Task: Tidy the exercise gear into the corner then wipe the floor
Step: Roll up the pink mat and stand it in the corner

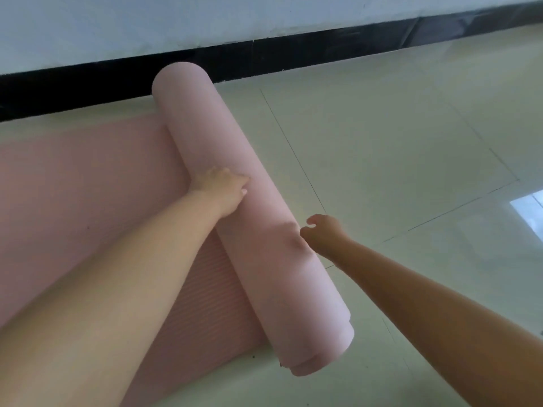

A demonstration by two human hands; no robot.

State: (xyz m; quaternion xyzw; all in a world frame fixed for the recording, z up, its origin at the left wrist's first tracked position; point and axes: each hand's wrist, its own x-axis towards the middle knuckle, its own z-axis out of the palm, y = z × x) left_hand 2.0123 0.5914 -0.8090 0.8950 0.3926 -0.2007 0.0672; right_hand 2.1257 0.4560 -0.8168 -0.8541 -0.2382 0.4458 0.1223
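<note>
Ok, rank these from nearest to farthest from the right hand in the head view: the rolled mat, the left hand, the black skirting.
From the right hand:
1. Rolled mat, touching its left side.
2. Left hand, farther left, on the roll.
3. Black skirting, far ahead along the wall.

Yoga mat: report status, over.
Left hand flat on the roll. Right hand curled at its side. Pink yoga mat part rolled. Tile floor ahead bare.

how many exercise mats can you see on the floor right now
1. A single pink mat, partly rolled, lies on the floor near the wall. The left hand rests on the roll; the right hand touches its side. Anything outside the frame is unseen.
</note>
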